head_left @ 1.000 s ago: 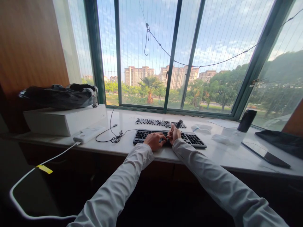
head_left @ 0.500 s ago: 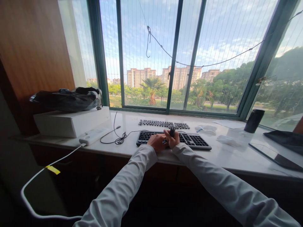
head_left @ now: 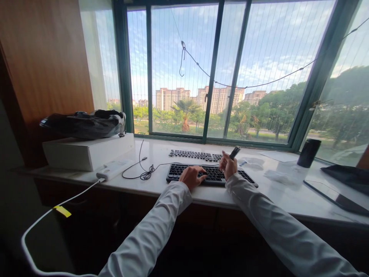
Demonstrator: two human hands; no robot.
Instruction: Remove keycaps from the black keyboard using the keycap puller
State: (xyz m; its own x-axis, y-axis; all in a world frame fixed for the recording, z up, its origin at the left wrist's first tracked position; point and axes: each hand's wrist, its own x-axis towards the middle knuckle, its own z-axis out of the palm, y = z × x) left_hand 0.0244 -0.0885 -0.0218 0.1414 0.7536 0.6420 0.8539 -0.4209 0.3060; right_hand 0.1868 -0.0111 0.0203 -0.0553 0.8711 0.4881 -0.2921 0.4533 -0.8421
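A dark keyboard (head_left: 215,181) lies near the front edge of the white counter. My left hand (head_left: 191,177) rests over its middle. Thumb and forefinger are bent and apart, with dark keys showing between them. Over the right part of the keyboard, my right hand (head_left: 227,166) is closed round a dark, stick-shaped tool (head_left: 235,152) that points up and to the right; its kind does not show. Behind the keyboard lie rows of loose black keycaps (head_left: 190,154), partly covered by my right hand at their right end.
A coiled black cable (head_left: 147,173) and a white power strip (head_left: 111,169) lie at left, near a white box (head_left: 86,152) with a dark bag (head_left: 82,125) on it. To the right are clear plastic bags (head_left: 278,176), a black cylinder (head_left: 309,153) and a dark tablet-like slab (head_left: 336,196).
My right hand has moved right and slightly up, away from my left hand, with the dark tool now tilted right. My left hand stays over the keyboard. The view has tipped up slightly.
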